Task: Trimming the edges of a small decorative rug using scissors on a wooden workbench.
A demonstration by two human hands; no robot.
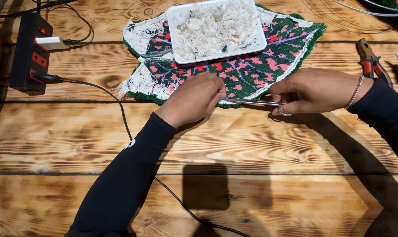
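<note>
While your left hand (194,97) presses flat on the tufted leaf-shaped rug (251,70) at twelve o'clock on the tabletop (251,149), your right hand (311,90) grips the scissors (256,102) at its near edge; a slip could probably nick your fingertips or cut into the pile.

no packages, labels, signs or screens in view.

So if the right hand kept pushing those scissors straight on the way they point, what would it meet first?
Probably the left hand: the scissors in the right hand point left along the rug piece's near edge, tips at the left hand's fingertips. Depth is unclear.
</note>
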